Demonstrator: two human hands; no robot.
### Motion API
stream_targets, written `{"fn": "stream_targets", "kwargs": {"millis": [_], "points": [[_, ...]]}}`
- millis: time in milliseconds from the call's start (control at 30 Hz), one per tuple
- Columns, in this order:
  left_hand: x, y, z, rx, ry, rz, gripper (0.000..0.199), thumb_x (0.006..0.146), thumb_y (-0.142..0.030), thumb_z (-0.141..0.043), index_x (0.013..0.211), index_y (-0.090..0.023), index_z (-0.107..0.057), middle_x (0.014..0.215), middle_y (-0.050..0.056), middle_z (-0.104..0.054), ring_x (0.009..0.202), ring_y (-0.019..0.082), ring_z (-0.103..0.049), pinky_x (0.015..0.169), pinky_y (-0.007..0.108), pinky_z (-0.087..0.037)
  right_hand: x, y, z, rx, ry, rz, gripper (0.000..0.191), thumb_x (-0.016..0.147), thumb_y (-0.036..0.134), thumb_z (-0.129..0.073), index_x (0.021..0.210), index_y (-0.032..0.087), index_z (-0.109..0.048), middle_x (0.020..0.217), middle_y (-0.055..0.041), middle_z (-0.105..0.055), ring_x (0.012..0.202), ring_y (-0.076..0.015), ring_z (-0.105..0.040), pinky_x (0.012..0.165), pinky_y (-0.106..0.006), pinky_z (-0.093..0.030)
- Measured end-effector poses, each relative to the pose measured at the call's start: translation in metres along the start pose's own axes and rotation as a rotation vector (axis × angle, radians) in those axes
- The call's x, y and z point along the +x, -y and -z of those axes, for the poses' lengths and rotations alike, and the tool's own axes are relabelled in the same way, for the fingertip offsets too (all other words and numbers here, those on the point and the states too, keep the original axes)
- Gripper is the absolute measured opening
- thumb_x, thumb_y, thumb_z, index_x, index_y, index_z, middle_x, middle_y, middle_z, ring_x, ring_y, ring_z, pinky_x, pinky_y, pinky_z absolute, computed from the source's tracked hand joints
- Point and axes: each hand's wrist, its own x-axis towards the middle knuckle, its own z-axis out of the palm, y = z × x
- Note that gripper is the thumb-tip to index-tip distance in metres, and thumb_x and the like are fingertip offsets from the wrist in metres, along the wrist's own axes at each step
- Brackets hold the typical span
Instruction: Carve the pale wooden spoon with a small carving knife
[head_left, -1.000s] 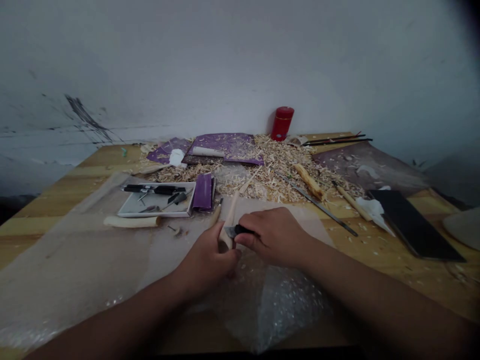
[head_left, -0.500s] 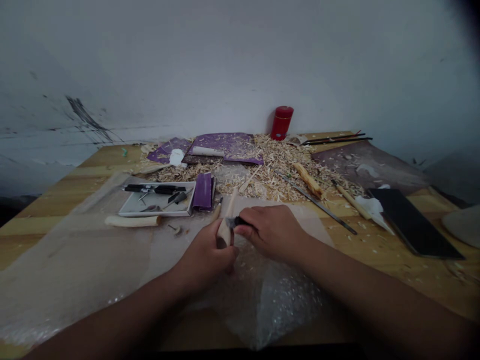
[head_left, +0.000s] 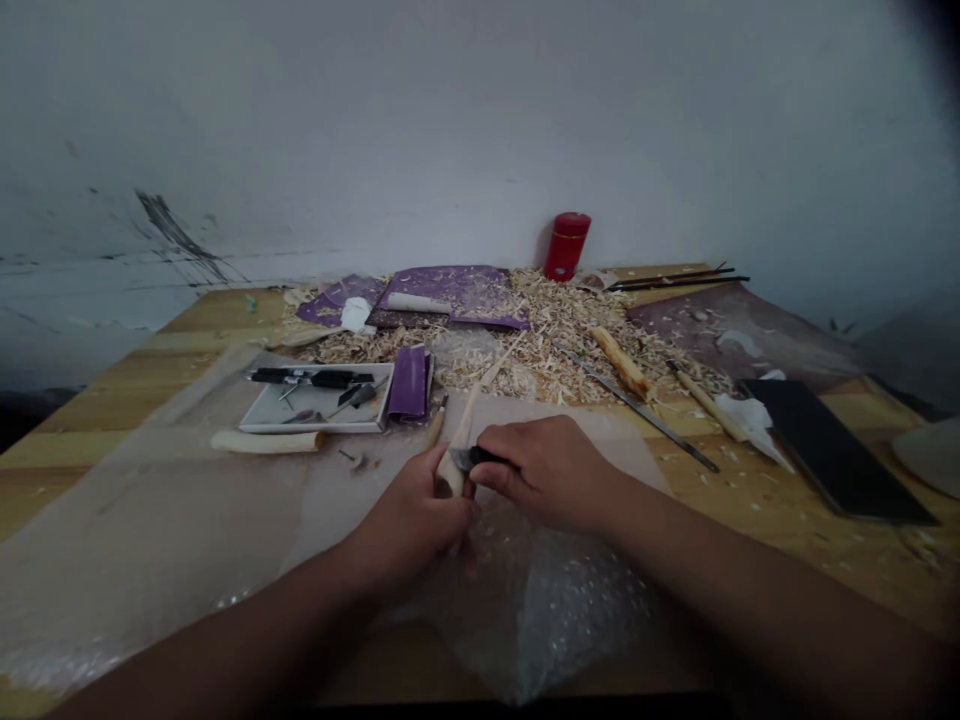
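Note:
My left hand (head_left: 411, 518) grips a long pale wooden piece (head_left: 459, 438) near its lower end, with the upper part rising away from me. My right hand (head_left: 541, 472) is closed around a black-handled carving knife (head_left: 471, 459). Its short dark blade lies against the wood, just above my left fingers. The knife's handle is mostly hidden inside my right fist. Both hands are close together above crumpled bubble wrap (head_left: 547, 610).
A white tray (head_left: 315, 412) of small tools and a purple folder (head_left: 408, 384) sit left of my hands. Wood shavings (head_left: 555, 330) heap behind them. A metal rod (head_left: 637, 412), a black board (head_left: 832, 452) and a red cylinder (head_left: 566, 246) lie on the wooden table (head_left: 112, 415).
The wooden piece has tilted slightly, its top leaning more to the right. The knife remains against it, and the view has shifted a little.

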Motion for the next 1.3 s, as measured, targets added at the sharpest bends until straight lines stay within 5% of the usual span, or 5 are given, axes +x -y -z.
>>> {"fn": "stream_targets", "kwargs": {"millis": [367, 567, 700, 967, 1300], "points": [[-0.004, 0.003, -0.005, -0.168, 0.092, -0.019, 0.015, 0.059, -0.004, -0.042, 0.061, -0.018, -0.037, 0.04, -0.009, -0.035, 0.031, 0.005, -0.033, 0.036, 0.023, -0.043, 0.005, -0.01, 0.003, -0.152, -0.094, -0.151, 0.046, 0.084, 0.053, -0.019, 0.084, 0.02, -0.052, 0.077, -0.0031, -0.061, 0.068, -0.0153, -0.053, 0.052, -0.024, -0.022], [-0.011, 0.006, -0.005, -0.071, 0.159, -0.001, 0.017, 0.054, -0.005, -0.052, 0.059, -0.017, -0.04, 0.045, -0.008, -0.043, 0.032, 0.003, -0.036, 0.033, 0.016, -0.036, 0.002, -0.06, 0.015, -0.137, -0.297, -0.543, 0.045, 0.084, 0.05, -0.02, 0.079, 0.021, -0.053, 0.063, -0.0014, -0.057, 0.055, -0.0142, -0.048, 0.047, -0.023, -0.021], [-0.007, 0.004, -0.004, -0.256, 0.174, 0.007, 0.014, 0.055, -0.008, -0.049, 0.055, -0.017, -0.038, 0.036, -0.009, -0.036, 0.029, 0.003, -0.027, 0.034, 0.021, -0.04, -0.004, -0.056, 0.016, -0.073, -0.316, -0.431, 0.043, 0.085, 0.049, -0.02, 0.08, 0.02, -0.052, 0.062, -0.0003, -0.054, 0.056, -0.0131, -0.048, 0.049, -0.023, -0.024], [-0.001, 0.005, -0.003, -0.413, 0.053, -0.038, 0.009, 0.053, -0.009, -0.047, 0.059, -0.015, -0.045, 0.031, -0.009, -0.037, 0.027, 0.005, -0.028, 0.037, 0.027, -0.045, 0.0, 0.006, -0.001, 0.059, -0.005, -0.013, 0.042, 0.085, 0.049, -0.022, 0.078, 0.019, -0.051, 0.069, 0.0, -0.058, 0.061, -0.0115, -0.049, 0.051, -0.023, -0.023], [-0.003, 0.002, -0.004, -0.415, 0.16, -0.033, 0.014, 0.049, -0.005, -0.047, 0.052, -0.016, -0.039, 0.034, -0.009, -0.038, 0.027, 0.004, -0.027, 0.039, 0.03, -0.047, 0.001, 0.0, -0.003, -0.067, -0.125, -0.11, 0.046, 0.085, 0.051, -0.019, 0.081, 0.019, -0.052, 0.073, -0.0023, -0.059, 0.064, -0.0132, -0.051, 0.053, -0.024, -0.023]]}}
